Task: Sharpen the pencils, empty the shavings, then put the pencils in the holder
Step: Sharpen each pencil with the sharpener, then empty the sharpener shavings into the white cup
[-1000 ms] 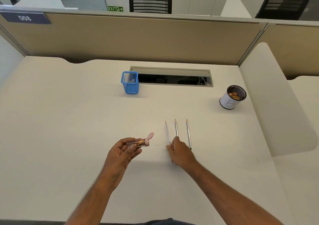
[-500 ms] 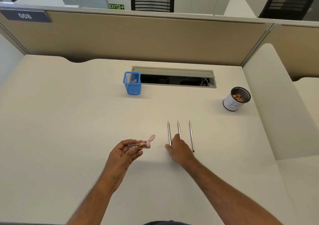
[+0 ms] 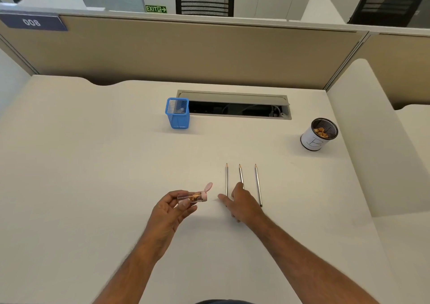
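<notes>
Three grey pencils lie side by side on the white desk, tips pointing away: the left pencil (image 3: 226, 179), the middle pencil (image 3: 240, 174) and the right pencil (image 3: 257, 183). My right hand (image 3: 242, 204) rests flat over the near ends of the left and middle pencils, fingers spread, gripping nothing visible. My left hand (image 3: 169, 213) holds a clear pencil sharpener (image 3: 193, 196) with a pink cap flipped open and orange shavings inside. A blue mesh holder (image 3: 177, 113) stands far centre. A white cup marked B (image 3: 318, 133) with shavings in it stands at the right.
An open cable slot (image 3: 235, 108) runs along the back of the desk behind the blue holder. A beige partition wall (image 3: 209, 52) closes the far side, and a rounded white divider (image 3: 377, 145) borders the right.
My right hand has shifted slightly on the pencil ends, with the fingers spreading out. My left hand keeps the sharpener in the same place.
</notes>
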Motion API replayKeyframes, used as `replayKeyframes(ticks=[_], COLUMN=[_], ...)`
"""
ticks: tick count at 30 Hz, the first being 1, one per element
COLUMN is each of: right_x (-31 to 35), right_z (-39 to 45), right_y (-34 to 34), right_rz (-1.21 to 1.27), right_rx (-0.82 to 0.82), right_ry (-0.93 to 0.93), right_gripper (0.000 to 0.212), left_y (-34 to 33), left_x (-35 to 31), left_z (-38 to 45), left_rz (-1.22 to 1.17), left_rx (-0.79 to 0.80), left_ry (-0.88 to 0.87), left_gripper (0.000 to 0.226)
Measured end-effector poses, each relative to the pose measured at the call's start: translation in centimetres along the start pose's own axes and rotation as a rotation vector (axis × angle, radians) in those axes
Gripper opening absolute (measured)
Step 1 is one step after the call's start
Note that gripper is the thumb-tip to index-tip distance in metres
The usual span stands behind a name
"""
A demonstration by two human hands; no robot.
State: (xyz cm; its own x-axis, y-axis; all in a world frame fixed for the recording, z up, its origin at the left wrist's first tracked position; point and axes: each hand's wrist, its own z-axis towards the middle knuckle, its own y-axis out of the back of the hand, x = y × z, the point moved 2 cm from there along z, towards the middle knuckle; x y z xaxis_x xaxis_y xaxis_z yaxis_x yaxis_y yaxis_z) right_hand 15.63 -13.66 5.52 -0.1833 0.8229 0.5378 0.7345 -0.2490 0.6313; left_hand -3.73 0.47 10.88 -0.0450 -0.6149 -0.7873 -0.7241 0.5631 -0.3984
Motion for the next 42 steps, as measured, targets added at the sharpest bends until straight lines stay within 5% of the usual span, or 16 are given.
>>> replayKeyframes(ticks=[9, 15, 18, 42], right_x=[1.0, 2.7, 2.9, 2.5], right_z=[-4.2, -8.1, -9.1, -10.6], right_y=[2.5, 4.7, 5.0, 6.3], right_rz=[0.232, 0.383, 0.414, 0.583], right_rx=[0.077, 0.127, 0.075, -0.151], right_ry=[0.269, 0.435, 0.485, 0.467], right_gripper=[0.021, 0.075, 0.078, 0.018], left_y=[-0.8, -2.8, -3.9, -7.5], left_x=[0.8, 0.8, 0.9, 0.7], left_z=[-0.2, -0.7, -1.2, -3.5], left_rz=[-0.01, 0.005, 0.005, -0.055], left_rx=[-0.047, 0.022, 0.057, 0.093], left_ry=[0.037, 0.041, 0.043, 0.093], left_gripper=[0.029, 0.032, 0.029, 0.04])
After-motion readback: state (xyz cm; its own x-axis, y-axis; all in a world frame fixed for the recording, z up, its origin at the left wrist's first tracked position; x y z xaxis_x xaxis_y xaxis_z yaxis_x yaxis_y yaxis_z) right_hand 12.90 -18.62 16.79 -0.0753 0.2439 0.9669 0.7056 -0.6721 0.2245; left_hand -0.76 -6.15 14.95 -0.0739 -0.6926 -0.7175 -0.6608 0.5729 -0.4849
